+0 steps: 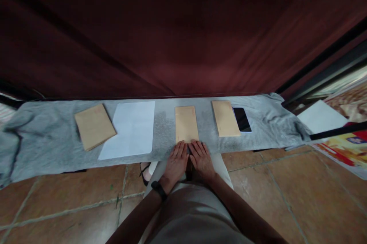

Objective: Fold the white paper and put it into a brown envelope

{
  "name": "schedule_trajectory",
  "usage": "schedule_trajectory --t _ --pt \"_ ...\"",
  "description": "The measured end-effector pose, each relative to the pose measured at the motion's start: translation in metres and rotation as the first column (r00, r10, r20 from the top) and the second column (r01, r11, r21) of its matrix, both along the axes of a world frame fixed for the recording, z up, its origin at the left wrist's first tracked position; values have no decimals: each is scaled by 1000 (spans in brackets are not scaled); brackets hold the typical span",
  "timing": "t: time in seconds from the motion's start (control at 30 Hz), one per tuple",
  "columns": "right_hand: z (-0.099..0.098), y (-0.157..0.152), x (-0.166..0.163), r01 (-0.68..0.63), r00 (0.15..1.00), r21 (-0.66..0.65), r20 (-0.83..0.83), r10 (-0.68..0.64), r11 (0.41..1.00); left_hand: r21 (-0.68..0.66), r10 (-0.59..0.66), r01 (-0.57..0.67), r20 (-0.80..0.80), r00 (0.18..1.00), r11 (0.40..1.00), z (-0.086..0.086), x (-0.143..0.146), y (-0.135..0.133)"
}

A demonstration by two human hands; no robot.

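Note:
A brown paper envelope (186,123) lies flat on the grey cloth in front of me. My left hand (177,163) rests with fingers stretched out over its near edge, a dark band on that wrist. Beside it, my right hand (201,161) lies flat too, fingertips on the near right corner of the same envelope. Neither hand grips anything. To the right is another brown envelope or small stack (226,119). On the left, a stack of brown envelopes (95,126) overlaps the edge of some white paper (131,129).
A phone (242,119) with a dark screen touches the right-hand envelopes. The grey cloth (263,121) covers a long narrow surface. Behind it hangs a dark red curtain (183,45). At far right are a white sheet (322,117) and a colourful printed board (348,146). Below is tiled floor (86,190).

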State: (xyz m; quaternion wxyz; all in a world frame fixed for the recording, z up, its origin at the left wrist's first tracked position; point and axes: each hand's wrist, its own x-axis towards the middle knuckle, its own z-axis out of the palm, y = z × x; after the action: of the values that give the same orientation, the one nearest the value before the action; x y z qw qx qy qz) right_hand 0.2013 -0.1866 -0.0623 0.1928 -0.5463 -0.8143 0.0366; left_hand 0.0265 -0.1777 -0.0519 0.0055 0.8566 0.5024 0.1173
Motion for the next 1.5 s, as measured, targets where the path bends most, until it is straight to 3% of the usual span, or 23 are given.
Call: schedule_trajectory --t 0.37,0.77,1.2,1.5 --pt "-15 3 0 10 1000 77 28 -12 997 98 -58 60 -23 998 993 -30 -3 10" --pt "-1 1 -4 25 998 5 -63 -25 1000 101 -75 77 -24 997 992 -29 -5 10" --pt "-13 6 -9 103 975 73 -206 -86 992 104 -53 70 -161 986 992 -28 -5 14" --pt "-11 5 -3 56 991 108 -125 -43 993 142 -14 35 -150 989 989 -28 -2 9"
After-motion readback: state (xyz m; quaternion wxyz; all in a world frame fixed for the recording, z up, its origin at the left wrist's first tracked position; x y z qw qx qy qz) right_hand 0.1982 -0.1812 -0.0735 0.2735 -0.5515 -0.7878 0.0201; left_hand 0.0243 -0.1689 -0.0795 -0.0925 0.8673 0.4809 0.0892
